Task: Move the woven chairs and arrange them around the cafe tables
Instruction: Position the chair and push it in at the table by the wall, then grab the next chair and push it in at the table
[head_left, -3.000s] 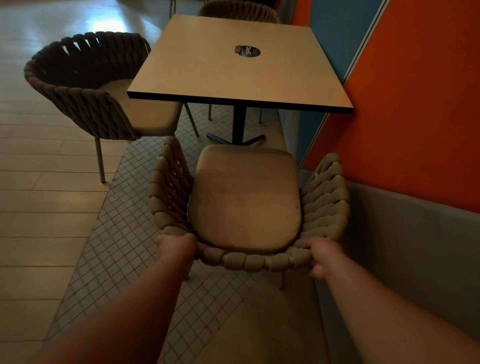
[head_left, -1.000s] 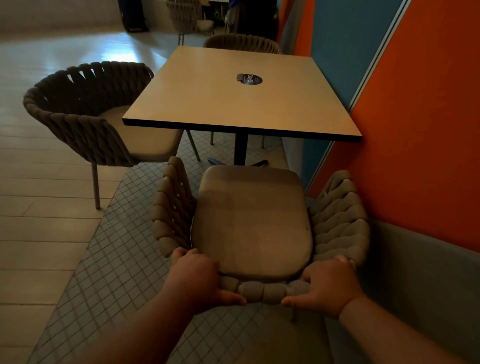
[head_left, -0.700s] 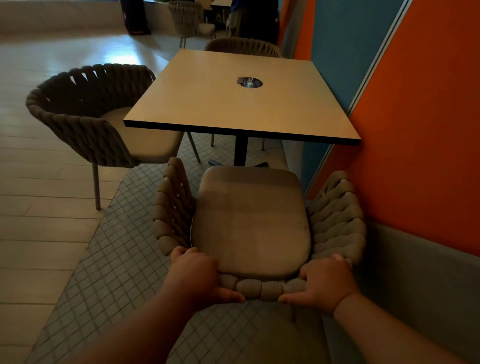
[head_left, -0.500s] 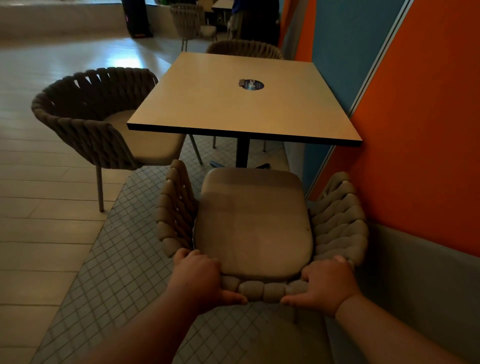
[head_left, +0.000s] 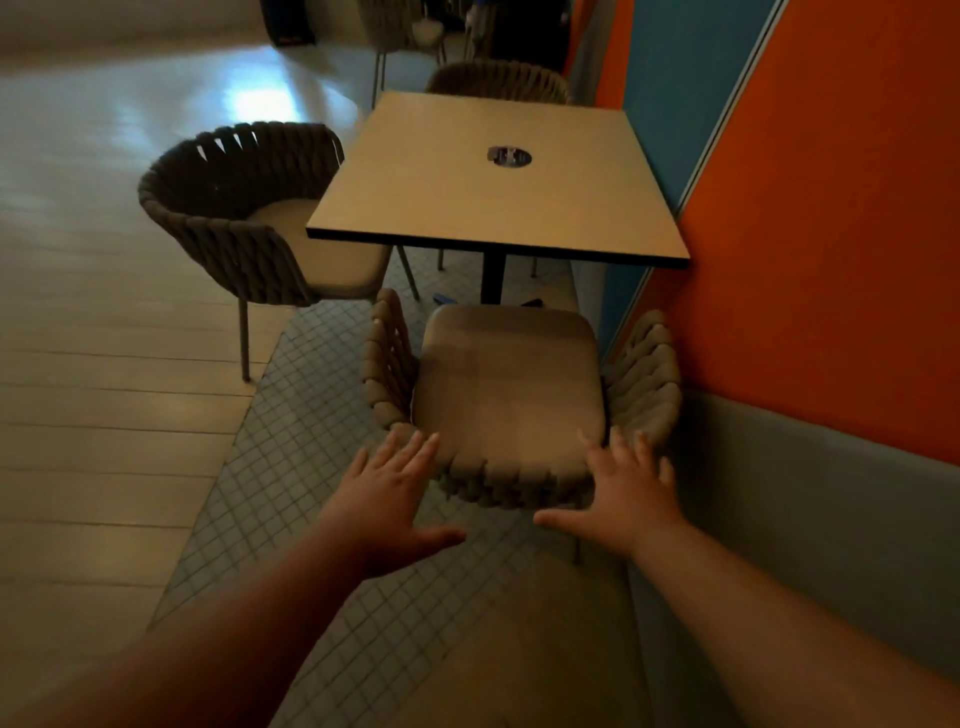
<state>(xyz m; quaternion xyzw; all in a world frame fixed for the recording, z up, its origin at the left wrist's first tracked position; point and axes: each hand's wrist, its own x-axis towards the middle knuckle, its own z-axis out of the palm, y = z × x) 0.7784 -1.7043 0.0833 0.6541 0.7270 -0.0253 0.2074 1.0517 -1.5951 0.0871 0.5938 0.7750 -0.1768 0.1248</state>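
A woven chair with a tan seat cushion (head_left: 511, 384) stands at the near side of the square cafe table (head_left: 498, 182), its front edge under the tabletop. My left hand (head_left: 387, 499) hovers open just behind the chair's back rim on the left. My right hand (head_left: 621, 491) hovers open at the rim's right end, fingers spread. Neither hand grips the chair. A second woven chair (head_left: 249, 213) stands at the table's left side. A third woven chair (head_left: 498, 80) sits at the far side, mostly hidden by the tabletop.
An orange and blue wall (head_left: 810, 208) with a grey base panel (head_left: 810, 499) runs close along the right of the chair. Small grid tiles (head_left: 291, 415) lie under the table; pale plank floor (head_left: 104, 364) spreads to the left. More chairs (head_left: 402, 26) stand far back.
Both hands have let go of the chair's back rim and opened, fingers spread. The view has pulled back slightly; the chair stays at the table's near side.
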